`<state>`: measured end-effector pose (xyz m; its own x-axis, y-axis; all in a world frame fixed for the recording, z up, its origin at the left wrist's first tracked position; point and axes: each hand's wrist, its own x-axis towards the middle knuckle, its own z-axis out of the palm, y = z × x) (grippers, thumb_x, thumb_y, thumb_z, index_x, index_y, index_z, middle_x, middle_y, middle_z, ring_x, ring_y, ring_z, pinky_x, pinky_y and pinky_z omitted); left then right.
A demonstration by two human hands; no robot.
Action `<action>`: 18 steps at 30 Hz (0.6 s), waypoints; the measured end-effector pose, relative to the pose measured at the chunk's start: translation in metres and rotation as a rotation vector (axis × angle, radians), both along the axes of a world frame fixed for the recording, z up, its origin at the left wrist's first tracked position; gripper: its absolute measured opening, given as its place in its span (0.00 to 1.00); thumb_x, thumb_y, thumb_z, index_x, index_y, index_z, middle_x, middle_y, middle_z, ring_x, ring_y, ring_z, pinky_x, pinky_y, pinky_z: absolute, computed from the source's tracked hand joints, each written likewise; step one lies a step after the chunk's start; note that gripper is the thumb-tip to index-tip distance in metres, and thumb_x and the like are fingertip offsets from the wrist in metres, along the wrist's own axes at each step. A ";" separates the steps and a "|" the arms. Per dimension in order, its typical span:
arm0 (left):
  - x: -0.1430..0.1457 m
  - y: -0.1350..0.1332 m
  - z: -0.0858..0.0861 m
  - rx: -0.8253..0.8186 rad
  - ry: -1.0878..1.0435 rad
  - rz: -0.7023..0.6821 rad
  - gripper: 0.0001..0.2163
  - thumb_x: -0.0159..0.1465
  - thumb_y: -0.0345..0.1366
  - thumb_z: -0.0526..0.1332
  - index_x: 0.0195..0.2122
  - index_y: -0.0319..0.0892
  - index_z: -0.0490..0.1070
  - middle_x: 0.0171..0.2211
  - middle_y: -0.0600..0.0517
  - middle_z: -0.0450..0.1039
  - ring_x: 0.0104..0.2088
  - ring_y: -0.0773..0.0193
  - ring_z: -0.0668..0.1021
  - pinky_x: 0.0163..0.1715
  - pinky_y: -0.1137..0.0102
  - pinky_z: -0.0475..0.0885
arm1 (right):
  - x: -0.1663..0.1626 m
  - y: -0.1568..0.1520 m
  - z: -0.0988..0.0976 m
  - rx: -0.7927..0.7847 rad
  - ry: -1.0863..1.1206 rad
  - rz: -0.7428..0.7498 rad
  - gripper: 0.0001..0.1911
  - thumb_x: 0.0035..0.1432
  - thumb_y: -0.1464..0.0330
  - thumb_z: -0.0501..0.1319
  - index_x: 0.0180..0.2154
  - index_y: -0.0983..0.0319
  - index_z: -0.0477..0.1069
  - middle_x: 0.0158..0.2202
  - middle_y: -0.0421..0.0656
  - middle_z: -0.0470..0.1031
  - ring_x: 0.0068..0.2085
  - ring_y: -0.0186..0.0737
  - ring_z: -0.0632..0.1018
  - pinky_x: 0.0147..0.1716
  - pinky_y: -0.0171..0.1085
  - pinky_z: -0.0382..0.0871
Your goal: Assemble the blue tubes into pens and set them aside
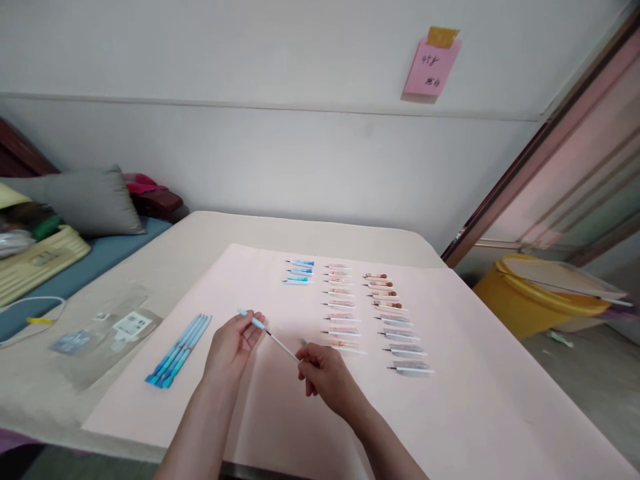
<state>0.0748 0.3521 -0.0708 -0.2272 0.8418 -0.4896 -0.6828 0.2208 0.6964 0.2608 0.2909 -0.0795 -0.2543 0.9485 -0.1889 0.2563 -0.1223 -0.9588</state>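
My left hand point(233, 347) is closed in a pinch on a light blue pen barrel point(251, 321), held above the pink paper sheet point(450, 400). My right hand point(325, 377) pinches the thin white refill point(281, 344), whose dark tip points into the barrel's end. A bundle of blue pen barrels point(179, 350) lies on the sheet left of my left hand. Rows of small pen parts point(350, 313) are laid out beyond my hands: blue ones at left, pinkish ones in the middle, brown and grey ones at right.
Clear plastic packaging point(107, 333) lies on the beige table left of the sheet. A grey pillow point(90, 200) and a cream case point(37, 260) rest on a bed at far left. A yellow tub point(535, 293) stands on the floor at right. A pink note point(430, 67) hangs on the wall.
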 end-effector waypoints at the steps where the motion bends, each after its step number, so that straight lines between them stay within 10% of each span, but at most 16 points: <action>1: 0.002 -0.001 0.000 0.003 0.002 -0.020 0.03 0.55 0.22 0.60 0.29 0.34 0.69 0.29 0.46 0.74 0.31 0.64 0.78 0.31 0.71 0.77 | 0.000 0.000 0.000 0.001 0.000 0.000 0.08 0.47 0.73 0.51 0.30 0.63 0.68 0.21 0.36 0.70 0.17 0.28 0.70 0.17 0.28 0.60; 18: 0.014 -0.009 0.001 0.061 0.076 -0.113 0.03 0.54 0.26 0.63 0.30 0.35 0.69 0.31 0.46 0.73 0.32 0.63 0.78 0.31 0.71 0.76 | 0.000 0.001 0.000 -0.017 0.075 -0.062 0.06 0.49 0.71 0.51 0.27 0.63 0.66 0.20 0.35 0.68 0.16 0.27 0.69 0.14 0.27 0.59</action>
